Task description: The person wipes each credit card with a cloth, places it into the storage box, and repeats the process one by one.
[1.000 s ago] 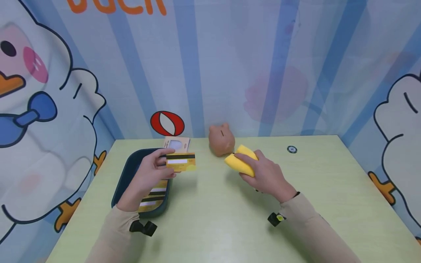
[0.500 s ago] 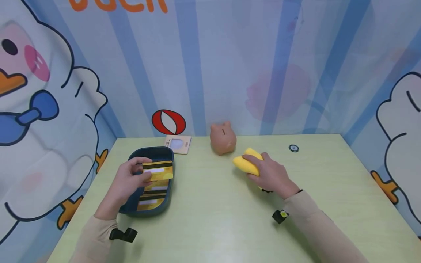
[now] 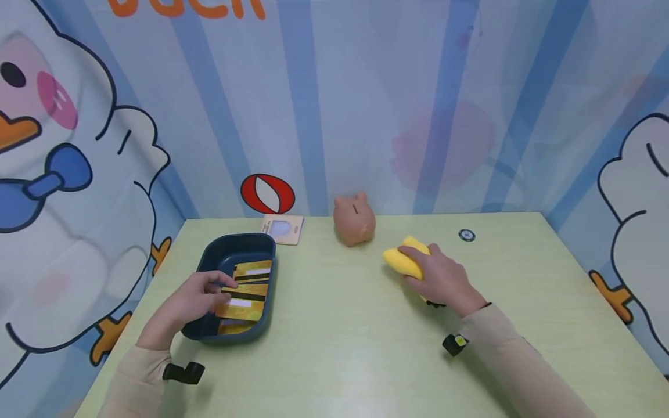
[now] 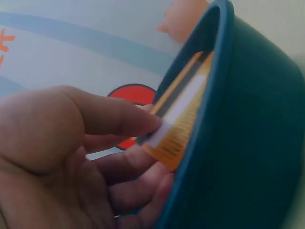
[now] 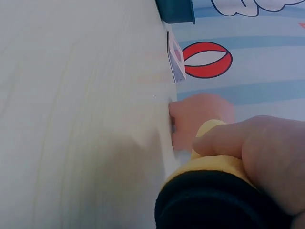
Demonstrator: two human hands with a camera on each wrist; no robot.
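My left hand (image 3: pixel 193 302) is over the dark blue bin (image 3: pixel 230 241), pinching one edge of a yellow bank card (image 3: pixel 240 304) that has a black stripe and a white strip. In the left wrist view, the thumb lies against the striped card (image 4: pixel 183 102) just inside the rim. Several more yellow cards (image 3: pixel 255 268) lie in the bin. My right hand (image 3: pixel 443 280) grips a soft yellow thing (image 3: pixel 403 262) over the right side of the table. In the right wrist view a dark rounded part (image 5: pixel 209 202) shows at its near end; its kind I cannot tell.
A pink piggy bank (image 3: pixel 354 220) stands at the back middle, by the printed backdrop (image 3: pixel 360 104). Left of it, a pale box with an oval window (image 3: pixel 282 229) rests behind the bin. A dark round chip (image 3: pixel 467 235) lies at the back right of the green table (image 3: pixel 334 348).
My left hand has carried the yellow bank card left, then down into the bin. My right hand has moved slightly right and toward me with the yellow thing.
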